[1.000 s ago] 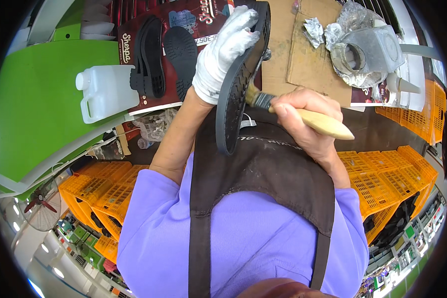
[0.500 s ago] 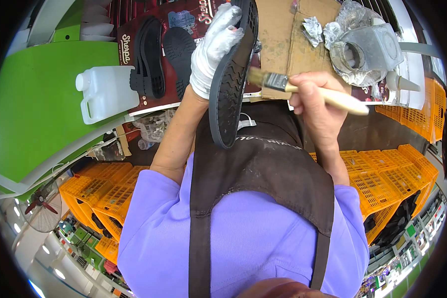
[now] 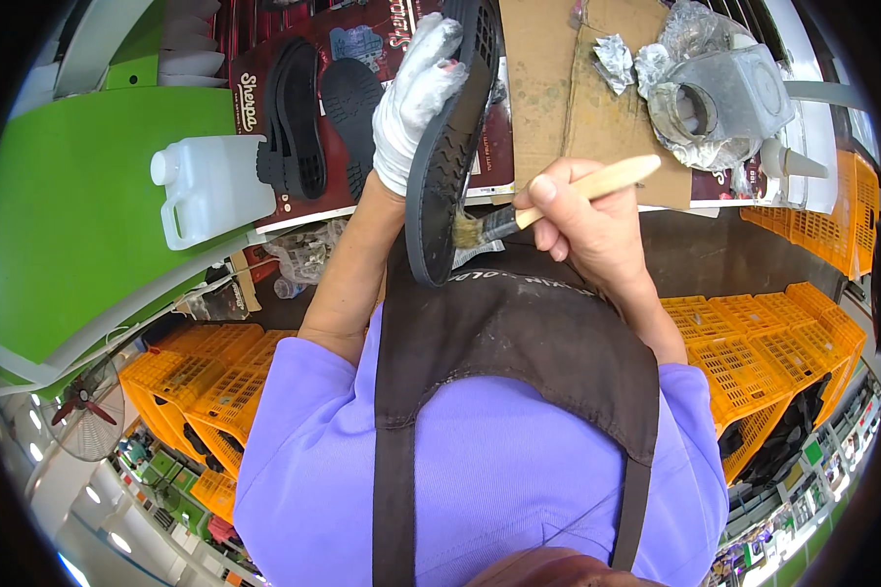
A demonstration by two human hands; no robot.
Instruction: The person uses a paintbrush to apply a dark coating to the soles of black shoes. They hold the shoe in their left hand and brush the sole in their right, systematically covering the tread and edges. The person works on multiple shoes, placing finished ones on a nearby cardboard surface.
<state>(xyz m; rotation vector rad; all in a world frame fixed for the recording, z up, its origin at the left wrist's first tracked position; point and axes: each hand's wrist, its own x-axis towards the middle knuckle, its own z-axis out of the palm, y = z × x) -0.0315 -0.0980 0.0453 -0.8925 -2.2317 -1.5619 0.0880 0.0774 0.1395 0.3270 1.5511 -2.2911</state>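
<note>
Gloved left hand (image 3: 416, 98) clamped on a black shoe sole (image 3: 452, 147) held on edge above the bench's near edge, right hand (image 3: 582, 220) gripping a wooden-handled brush (image 3: 548, 203), bristles touching the sole's lower end, white jug (image 3: 206, 186) at bench's left edge

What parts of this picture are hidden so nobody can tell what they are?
- Head view: the inner face of the black shoe sole is turned edge-on, so it is unclear whether it is coated.
- What is in the foil-wrapped can: its opening is dark.
- The gloved left hand's fingers lie mostly behind the sole.
- The brush handle's middle is covered by the right hand.
</note>
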